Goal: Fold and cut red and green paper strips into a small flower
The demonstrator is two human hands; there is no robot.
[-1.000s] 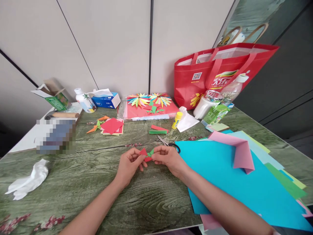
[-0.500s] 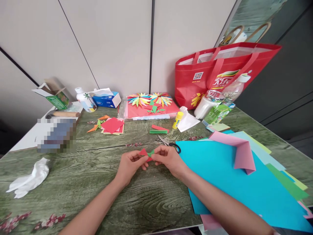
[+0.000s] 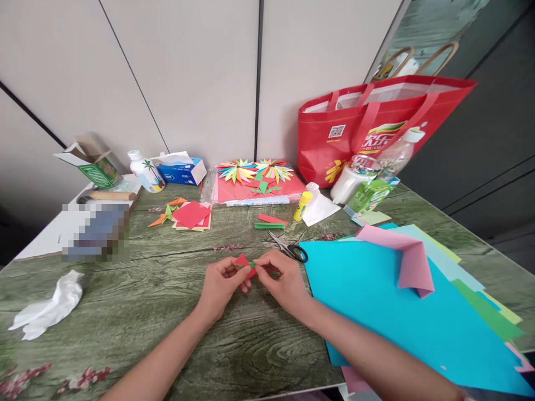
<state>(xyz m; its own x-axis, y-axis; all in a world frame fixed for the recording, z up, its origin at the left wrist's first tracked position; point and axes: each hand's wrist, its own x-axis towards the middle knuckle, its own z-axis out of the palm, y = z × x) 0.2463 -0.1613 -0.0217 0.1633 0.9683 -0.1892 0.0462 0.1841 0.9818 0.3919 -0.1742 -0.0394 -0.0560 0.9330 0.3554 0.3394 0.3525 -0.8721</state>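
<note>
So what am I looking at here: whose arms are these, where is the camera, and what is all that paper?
No machine here: a person wears a camera on the head, so the single picture looks down at their own bare arms. The left hand and right hand together pinch a small red and green folded paper piece over the green wood-pattern table. Just beyond lie black-handled scissors; to the right, a big turquoise sheet on a stack of coloured paper, with a folded pink sheet on top. Further back are a yellow glue stick, finished paper stars and a red bag.
</note>
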